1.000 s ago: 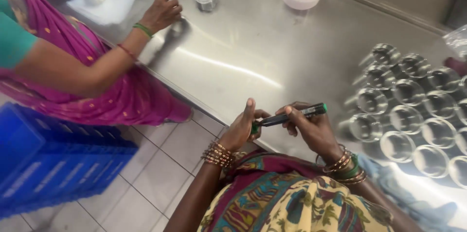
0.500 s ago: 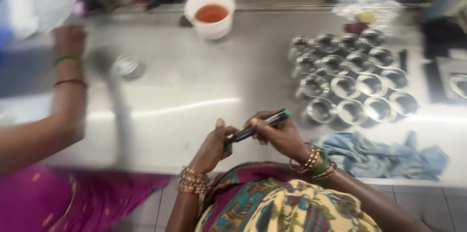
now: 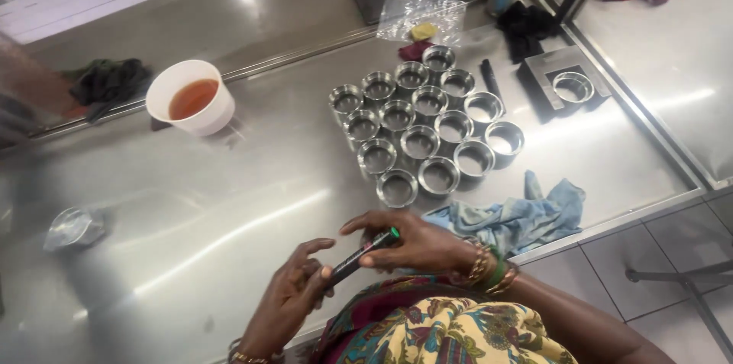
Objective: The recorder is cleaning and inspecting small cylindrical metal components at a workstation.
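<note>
Nearby, metal rings (image 3: 427, 131) and blue cloth (image 3: 519, 219) flank the marker (image 3: 359, 255).

Steel rings (image 3: 427, 131) block right; bare table (image 3: 229, 219) left free

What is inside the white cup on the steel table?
The white cup holds an orange-brown liquid, filling it partway. The liquid is not clear, so the bottom of the cup cannot be seen.

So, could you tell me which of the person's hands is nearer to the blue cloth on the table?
Right. The right hand holds the marker at its green end, right beside the blue cloth. The left hand, on the marker's other end, is farther away.
</note>
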